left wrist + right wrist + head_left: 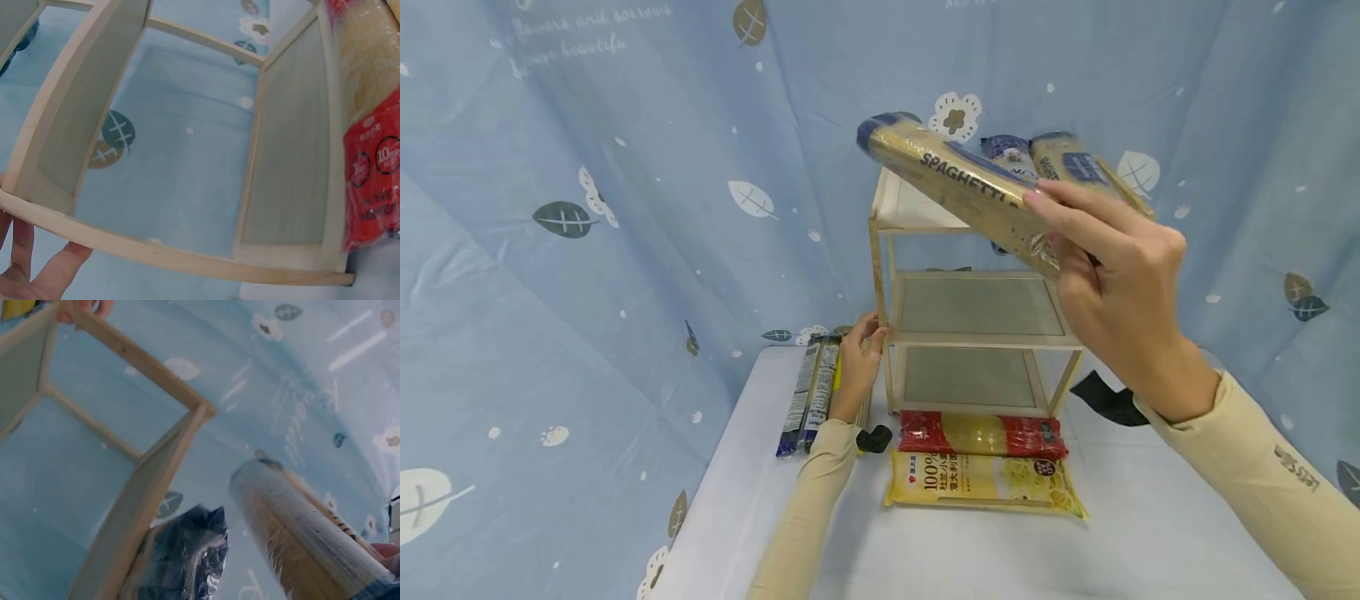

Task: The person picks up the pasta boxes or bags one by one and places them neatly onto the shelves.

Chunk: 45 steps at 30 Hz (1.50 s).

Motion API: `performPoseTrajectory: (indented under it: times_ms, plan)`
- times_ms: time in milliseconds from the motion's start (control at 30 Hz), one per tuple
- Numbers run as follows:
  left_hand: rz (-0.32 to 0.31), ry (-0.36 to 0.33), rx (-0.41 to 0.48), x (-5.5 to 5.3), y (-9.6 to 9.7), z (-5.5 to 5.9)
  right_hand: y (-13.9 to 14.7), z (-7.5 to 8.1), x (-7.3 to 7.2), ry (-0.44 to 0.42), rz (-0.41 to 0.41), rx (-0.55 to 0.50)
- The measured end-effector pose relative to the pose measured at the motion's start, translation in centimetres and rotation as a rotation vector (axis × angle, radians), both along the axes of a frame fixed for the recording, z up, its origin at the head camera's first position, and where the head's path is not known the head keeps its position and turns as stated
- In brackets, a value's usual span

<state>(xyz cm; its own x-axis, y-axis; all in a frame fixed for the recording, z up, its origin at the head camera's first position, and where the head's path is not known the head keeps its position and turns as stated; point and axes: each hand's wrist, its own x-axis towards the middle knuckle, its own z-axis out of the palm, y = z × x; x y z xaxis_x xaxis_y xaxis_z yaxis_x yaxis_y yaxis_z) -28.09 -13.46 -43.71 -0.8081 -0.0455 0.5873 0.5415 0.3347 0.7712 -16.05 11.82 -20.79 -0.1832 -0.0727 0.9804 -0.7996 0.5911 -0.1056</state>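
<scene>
My right hand [1123,275] holds a pack of spaghetti [955,183] by its near end, raised in front of the shelf's top and tilted with the far end up and to the left. In the right wrist view the clear-wrapped spaghetti pack [300,531] hangs above and beside the top board. My left hand [859,358] grips the left post of a wooden three-tier shelf [985,340] at about the middle board. From the left wrist view, its fingers [59,265] bend behind that post. More pasta packs [1067,158] lie on the top board, partly hidden by the raised pack.
A red pasta pack [981,435] and a yellow pasta pack [985,482] lie before the shelf on the white table [925,558]. Dark-ended packs [811,392] lie left of it. A black strap [1108,400] is at the right. A blue patterned curtain [647,275] surrounds the table.
</scene>
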Motion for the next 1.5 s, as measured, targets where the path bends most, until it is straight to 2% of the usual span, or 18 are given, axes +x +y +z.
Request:
performPoseTrajectory:
  times_ms: [167,333,400,533,600,700,800,933,1067,1167,1233,1400,1433,1500]
  plan:
    - [-0.01,0.013,0.011,0.2,0.0,0.4,-0.5,1.7,-2.0,-0.023,-0.087,0.09]
    - [-0.034,0.028,-0.006,2.2,0.3,2.3,-1.2,2.9,-4.1,-0.072,-0.188,0.144]
    - [-0.036,0.02,-0.011,2.9,0.4,3.0,-1.6,3.4,-4.9,-0.122,-0.217,0.152]
    - [-0.034,-0.003,0.0,3.3,0.5,3.2,-2.4,4.3,-6.4,-0.246,-0.291,0.176]
    - [-0.03,-0.011,0.005,3.3,0.5,3.0,-2.8,4.7,-7.0,-0.338,-0.341,0.208]
    - [-0.032,-0.001,0.005,3.2,0.7,2.9,-3.6,4.9,-7.3,-0.488,-0.428,0.296]
    - [-0.031,0.018,-0.002,3.0,0.8,2.7,-4.7,5.0,-7.1,-0.601,-0.5,0.402]
    - [-0.021,0.026,-0.004,2.9,0.6,2.7,-6.6,5.2,-6.9,-0.683,-0.535,0.519]
    - [-0.019,0.014,-0.007,3.1,0.5,2.9,-8.3,4.9,-7.3,-0.767,-0.535,0.603]
    - [-0.019,0.004,0.0,3.1,0.5,2.8,-9.1,4.5,-7.8,-0.795,-0.528,0.61]
    - [0.001,0.002,0.001,2.8,0.5,2.4,-9.4,4.3,-8.2,-0.802,-0.527,0.617]
    - [0.015,0.017,-0.004,3.0,0.3,2.7,-9.9,3.5,-8.4,-0.727,-0.543,0.672]
    - [0.004,0.007,0.002,3.4,0.4,3.2,-9.9,3.4,-8.3,-0.705,-0.549,0.684]
    - [-0.008,0.014,0.005,3.3,0.4,3.3,-9.8,3.3,-8.2,-0.67,-0.556,0.7]
